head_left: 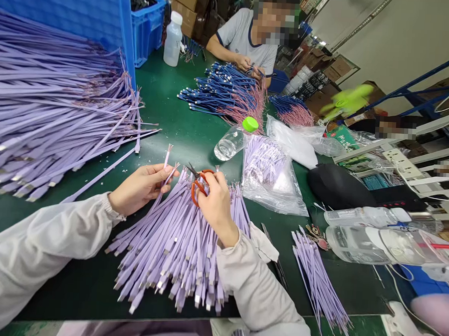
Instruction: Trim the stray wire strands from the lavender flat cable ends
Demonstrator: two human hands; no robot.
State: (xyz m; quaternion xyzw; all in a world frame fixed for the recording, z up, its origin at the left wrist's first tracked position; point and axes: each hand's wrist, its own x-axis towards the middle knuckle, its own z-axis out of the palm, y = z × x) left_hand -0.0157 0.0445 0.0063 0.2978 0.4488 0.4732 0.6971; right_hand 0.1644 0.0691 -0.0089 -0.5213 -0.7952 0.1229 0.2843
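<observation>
1. The left hand (140, 188) is closed, thumb and fingers pinching a few lilac cables (167, 157) whose frayed ends stick up just beside the scissors.
2. The right hand (217, 207) grips orange-handled scissors (198, 186), fingers curled around the loops, with the dark blades right by the cable ends. How far the blades are open is hard to tell.
3. Under both hands, a fanned bundle of flat lilac cables (175, 250) lies on the green table (168, 95), metal tips toward the near edge.
4. Left, a much larger lilac heap (50, 114); ahead, a clear bag of lilac cables (264, 175).
5. Farthest, a co-worker's hands (250, 66) work above blue cables (221, 92).
</observation>
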